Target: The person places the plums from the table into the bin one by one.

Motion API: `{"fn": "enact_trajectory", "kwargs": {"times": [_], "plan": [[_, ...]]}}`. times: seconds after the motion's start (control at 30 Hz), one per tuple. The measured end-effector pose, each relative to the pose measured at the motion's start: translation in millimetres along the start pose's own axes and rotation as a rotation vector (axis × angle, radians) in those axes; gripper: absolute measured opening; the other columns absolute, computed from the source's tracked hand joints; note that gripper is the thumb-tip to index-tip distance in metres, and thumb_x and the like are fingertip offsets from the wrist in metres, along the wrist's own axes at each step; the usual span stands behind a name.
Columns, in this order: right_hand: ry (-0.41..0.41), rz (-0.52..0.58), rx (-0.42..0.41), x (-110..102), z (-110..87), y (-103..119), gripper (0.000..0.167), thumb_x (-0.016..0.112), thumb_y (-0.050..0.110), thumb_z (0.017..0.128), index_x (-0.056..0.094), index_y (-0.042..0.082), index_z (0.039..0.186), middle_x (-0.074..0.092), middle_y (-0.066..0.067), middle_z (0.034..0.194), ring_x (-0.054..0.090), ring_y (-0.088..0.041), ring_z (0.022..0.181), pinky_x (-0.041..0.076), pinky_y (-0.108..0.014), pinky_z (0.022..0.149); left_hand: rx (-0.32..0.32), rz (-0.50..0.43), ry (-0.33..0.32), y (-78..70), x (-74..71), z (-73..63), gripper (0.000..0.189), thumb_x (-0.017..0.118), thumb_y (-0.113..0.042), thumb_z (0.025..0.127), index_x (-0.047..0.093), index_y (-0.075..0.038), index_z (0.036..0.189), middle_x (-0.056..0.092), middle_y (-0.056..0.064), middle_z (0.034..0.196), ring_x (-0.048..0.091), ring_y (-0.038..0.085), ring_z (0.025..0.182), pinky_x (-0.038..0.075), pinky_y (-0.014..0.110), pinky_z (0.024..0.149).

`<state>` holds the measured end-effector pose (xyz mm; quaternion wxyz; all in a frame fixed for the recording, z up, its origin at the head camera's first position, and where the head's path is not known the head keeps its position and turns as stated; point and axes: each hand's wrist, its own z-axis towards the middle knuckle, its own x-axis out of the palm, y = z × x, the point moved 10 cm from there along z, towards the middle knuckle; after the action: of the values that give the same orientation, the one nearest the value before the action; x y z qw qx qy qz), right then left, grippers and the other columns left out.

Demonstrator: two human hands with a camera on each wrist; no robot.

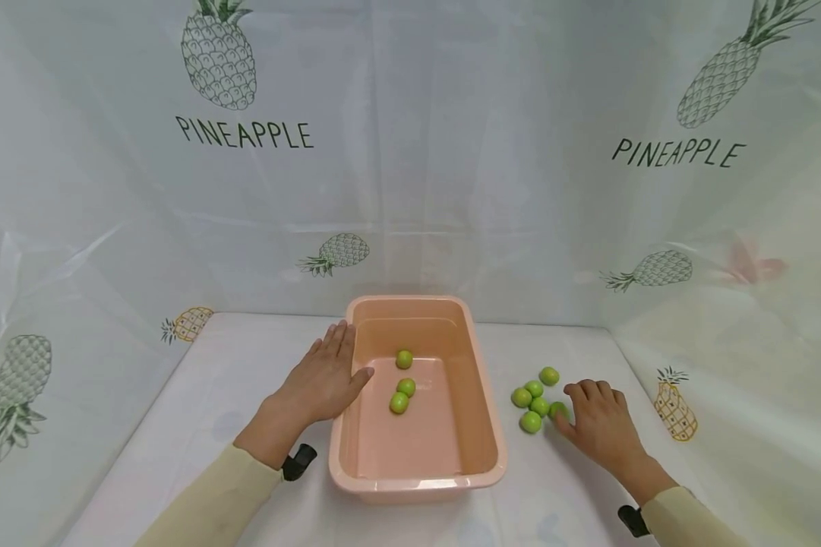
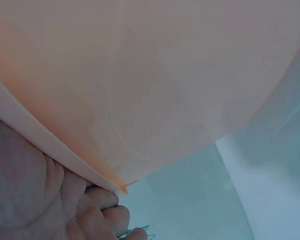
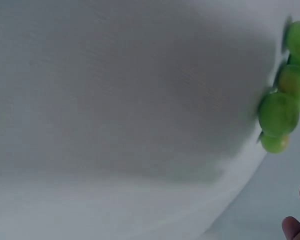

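Lower right, the right hand [image 1: 601, 425], thumb spread, is beside a green fruit [image 1: 558, 410], likely light and firm; pinch its sides. The left hand [image 1: 321, 380], straight-fingered, rests against the tub [image 1: 417, 484].

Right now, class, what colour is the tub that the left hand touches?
The tub is peach-pink, shown best in the head view.

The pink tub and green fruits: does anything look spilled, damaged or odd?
Nothing stands out. The pink tub sits upright with no visible damage, three green fruits inside. Six more fruits lie loosely grouped on the table by the right hand, seemingly not spilled.
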<state>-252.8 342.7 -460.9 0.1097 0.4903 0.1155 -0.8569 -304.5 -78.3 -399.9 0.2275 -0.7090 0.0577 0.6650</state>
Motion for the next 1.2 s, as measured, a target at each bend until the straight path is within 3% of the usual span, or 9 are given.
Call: {"fn": "enact_trajectory", "kwargs": {"times": [0.5,1.2], "plan": [[0.081,-0.041,0.001,25,-12.0,-6,0.055,0.082,0.032,0.077,0.059,0.000,0.117,0.062,-0.021,0.110,0.057,-0.044,0.102,0.047,-0.062,0.082,-0.002,-0.034,0.004,-0.9,0.7,-0.8,0.084,0.044,-0.046,0.112,0.011,0.011,0.164,0.010,0.031,0.173,0.010,0.045,0.162,0.020,0.061,0.129],[0.128,-0.035,0.022,38,-13.7,-8,0.048,0.082,0.028,0.080,0.061,0.004,0.115,0.062,-0.018,0.110,0.056,-0.043,0.106,0.046,-0.063,0.086,-0.003,-0.021,-0.008,-0.6,-0.4,-0.6,0.084,0.046,-0.045,0.111,0.014,0.012,0.163,0.012,0.032,0.172,0.014,0.045,0.162,0.023,0.061,0.129]]}}
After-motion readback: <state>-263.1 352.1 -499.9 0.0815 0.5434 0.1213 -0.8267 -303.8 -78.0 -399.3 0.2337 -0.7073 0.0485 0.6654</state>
